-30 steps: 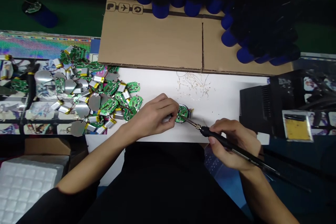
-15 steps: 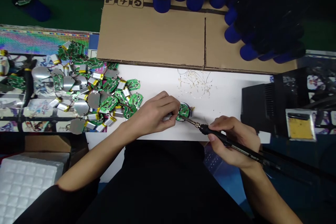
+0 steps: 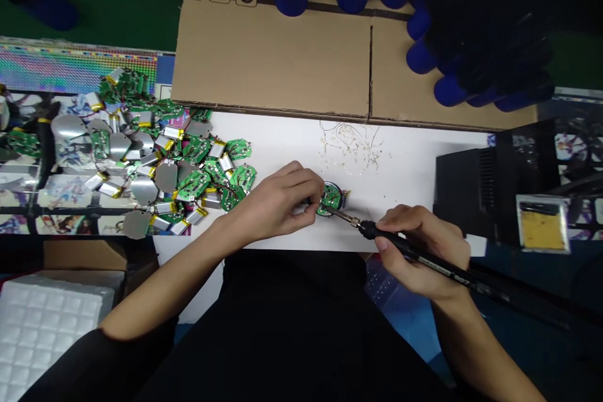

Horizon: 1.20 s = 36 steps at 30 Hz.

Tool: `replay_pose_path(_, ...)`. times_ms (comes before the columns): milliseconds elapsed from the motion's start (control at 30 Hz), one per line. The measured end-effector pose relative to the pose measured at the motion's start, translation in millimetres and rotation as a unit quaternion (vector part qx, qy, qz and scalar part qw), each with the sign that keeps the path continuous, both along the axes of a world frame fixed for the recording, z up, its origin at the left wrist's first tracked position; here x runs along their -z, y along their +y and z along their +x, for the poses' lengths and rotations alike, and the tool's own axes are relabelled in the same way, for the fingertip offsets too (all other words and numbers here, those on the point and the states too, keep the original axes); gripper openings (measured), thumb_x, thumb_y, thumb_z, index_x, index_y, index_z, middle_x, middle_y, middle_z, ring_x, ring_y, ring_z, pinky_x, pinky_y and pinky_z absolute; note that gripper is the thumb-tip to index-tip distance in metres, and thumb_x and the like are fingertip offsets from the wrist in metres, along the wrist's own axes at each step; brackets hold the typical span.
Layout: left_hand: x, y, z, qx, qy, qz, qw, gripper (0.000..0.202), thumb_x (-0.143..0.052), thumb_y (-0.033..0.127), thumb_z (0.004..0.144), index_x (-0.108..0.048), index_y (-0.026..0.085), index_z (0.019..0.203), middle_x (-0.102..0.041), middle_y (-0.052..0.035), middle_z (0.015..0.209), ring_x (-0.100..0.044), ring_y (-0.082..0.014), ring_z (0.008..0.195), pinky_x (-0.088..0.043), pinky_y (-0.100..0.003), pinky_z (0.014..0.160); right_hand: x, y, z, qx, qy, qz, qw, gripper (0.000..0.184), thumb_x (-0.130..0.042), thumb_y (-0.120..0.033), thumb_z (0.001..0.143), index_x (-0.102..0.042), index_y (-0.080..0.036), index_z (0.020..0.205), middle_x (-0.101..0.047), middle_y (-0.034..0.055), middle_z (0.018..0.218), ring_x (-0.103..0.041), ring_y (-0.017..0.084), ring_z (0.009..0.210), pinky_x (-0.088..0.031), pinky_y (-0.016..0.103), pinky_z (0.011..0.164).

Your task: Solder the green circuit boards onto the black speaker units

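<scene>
Little moved — left hand (image 3: 277, 204) pinches circuit board (image 3: 330, 199) | right hand (image 3: 424, 251) clamps soldering iron (image 3: 370, 230), tip on board

Cardboard (image 3: 282, 69); dark blue cylinders (image 3: 421, 56), perhaps casings.

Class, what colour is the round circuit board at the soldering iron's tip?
The circuit board is green; the head view shows it best.
</scene>
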<state>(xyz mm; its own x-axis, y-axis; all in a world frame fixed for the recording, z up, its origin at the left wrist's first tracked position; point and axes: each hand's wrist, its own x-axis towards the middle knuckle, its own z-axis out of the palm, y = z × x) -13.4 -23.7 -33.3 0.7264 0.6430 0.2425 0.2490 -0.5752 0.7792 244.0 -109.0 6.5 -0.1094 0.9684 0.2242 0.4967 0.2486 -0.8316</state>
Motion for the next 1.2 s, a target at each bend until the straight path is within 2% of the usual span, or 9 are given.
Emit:
replay_pose_path(567,-0.5,0,-1,-0.001,0.006,-0.011,1.0,0.011,-0.06,0.008,0.096,-0.063,0.018,0.094,-0.072,-0.0063,0.106,-0.063,-0.0211,0.101,-0.051,-0.034,0.092,-0.9,0,2,-0.006,0.013,0.021,1.0,0.014,-0.076,-0.015,0.081,-0.068,-0.024,0.088,-0.071,-0.0001,0.071,-0.069,0.017,0.058,-0.052,0.026,0.045)
replay_pose_path(667,-0.1,0,-1,-0.001,0.006,-0.01,1.0,0.012,-0.059,0.007,0.096,-0.063,0.018,0.094,-0.072,-0.0064,0.106,-0.063,-0.0209,0.101,-0.051,-0.034,0.092,1.3,-6,9,0.037,0.047,0.063,0.996,0.012,-0.078,-0.018,0.082,-0.07,-0.023,0.09,-0.069,-0.0002,0.07,-0.068,0.017,0.058,-0.053,0.029,0.047)
replay_pose_path(767,-0.1,0,-1,0.0,0.006,-0.007,1.0,0.012,-0.059,0.006,0.095,-0.063,0.018,0.093,-0.072,-0.0063,0.106,-0.063,-0.0207,0.099,-0.051,-0.034,0.092,5.4,-12,10,0.132,0.073,0.114,0.982,0.013,-0.083,-0.025,0.084,-0.072,-0.023,0.09,-0.068,-0.0002,0.071,-0.07,0.02,0.062,-0.057,0.032,0.051)
replay_pose_path(867,-0.5,0,0,0.001,0.008,-0.005,1.0,0.012,-0.059,0.007,0.096,-0.062,0.018,0.093,-0.072,-0.0062,0.106,-0.063,-0.0207,0.099,-0.051,-0.034,0.092,12.3,-18,-2,0.208,0.111,0.116,0.965,0.029,-0.082,-0.043,0.091,-0.073,-0.022,0.108,-0.074,0.0021,0.081,-0.073,0.021,0.059,-0.056,0.032,0.045)
replay_pose_path(967,-0.6,1,0,0.002,0.008,-0.003,1.0,0.012,-0.059,0.007,0.096,-0.063,0.018,0.093,-0.072,-0.0061,0.106,-0.063,-0.0209,0.1,-0.051,-0.034,0.092,23.1,-25,-20,0.177,0.137,0.061,0.973,0.043,-0.059,-0.056,0.105,-0.066,-0.023,0.133,-0.082,0.0064,0.093,-0.074,0.02,0.055,-0.053,0.031,0.039)
replay_pose_path(1000,-0.7,1,0,0.002,0.008,-0.002,1.0,0.012,-0.059,0.008,0.097,-0.063,0.018,0.094,-0.073,-0.0061,0.106,-0.063,-0.021,0.1,-0.051,-0.034,0.092,27.5,-26,-26,0.157,0.119,0.048,0.979,0.039,-0.055,-0.05,0.108,-0.065,-0.024,0.134,-0.083,0.0069,0.096,-0.075,0.02,0.057,-0.056,0.032,0.042)
replay_pose_path(1067,-1.0,1,0,0.003,0.008,-0.003,1.0,0.011,-0.06,0.009,0.097,-0.063,0.018,0.094,-0.073,-0.0062,0.107,-0.063,-0.021,0.101,-0.051,-0.035,0.093,36.7,-25,-36,0.122,0.051,0.047,0.99,0.026,-0.062,-0.035,0.106,-0.066,-0.025,0.13,-0.084,0.0076,0.104,-0.079,0.021,0.071,-0.067,0.038,0.062)
replay_pose_path(1133,-1.7,2,-1,0.007,0.01,-0.006,1.0,0.009,-0.062,0.011,0.098,-0.064,0.018,0.094,-0.073,-0.0063,0.108,-0.063,-0.0213,0.102,-0.052,-0.035,0.094,44.9,-20,-44,0.083,-0.005,0.064,0.994,0.038,-0.078,-0.023,0.095,-0.064,-0.026,0.131,-0.082,0.0089,0.116,-0.081,0.026,0.096,-0.069,0.046,0.087)
replay_pose_path(1200,-2.9,2,-2,0.013,0.016,-0.004,1.0,0.007,-0.063,0.014,0.1,-0.065,0.018,0.095,-0.073,-0.0066,0.109,-0.063,-0.0216,0.103,-0.053,-0.035,0.094,50.4,-11,-48,0.053,-0.026,0.079,0.995,0.056,-0.086,-0.019,0.087,-0.059,-0.027,0.135,-0.079,0.0103,0.123,-0.078,0.03,0.113,-0.065,0.053,0.099)
